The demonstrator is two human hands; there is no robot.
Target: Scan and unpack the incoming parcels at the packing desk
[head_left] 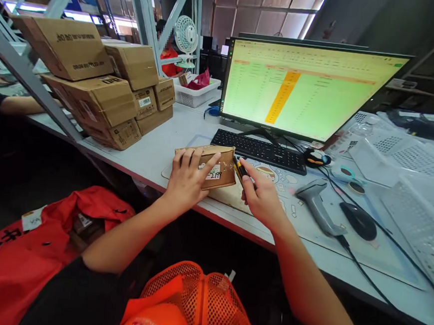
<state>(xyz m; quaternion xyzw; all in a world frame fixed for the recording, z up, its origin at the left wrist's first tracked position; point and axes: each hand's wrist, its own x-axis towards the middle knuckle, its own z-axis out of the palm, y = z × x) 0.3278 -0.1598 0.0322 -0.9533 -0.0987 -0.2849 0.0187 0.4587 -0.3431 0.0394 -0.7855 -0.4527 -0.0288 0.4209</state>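
A small brown cardboard box (225, 164) is tilted up at the desk's front edge, with a white label bearing handwritten digits. My left hand (187, 177) grips it, fingers spread over its near face and top edge. In my closed right hand (260, 190) is a slim black-and-yellow box cutter (241, 169), its tip against the box's right end, where clear tape shows. Whether the blade is out cannot be made out. A flat cardboard piece (232, 200) lies under the box.
Stacked cartons (107, 99) stand at the left by a metal frame. Behind the box are a keyboard (259, 151) and monitor (305, 89). A barcode scanner (320, 208), mouse (357, 221) and white baskets (420, 208) occupy the right. An orange-red bag (44, 254) sits lower left.
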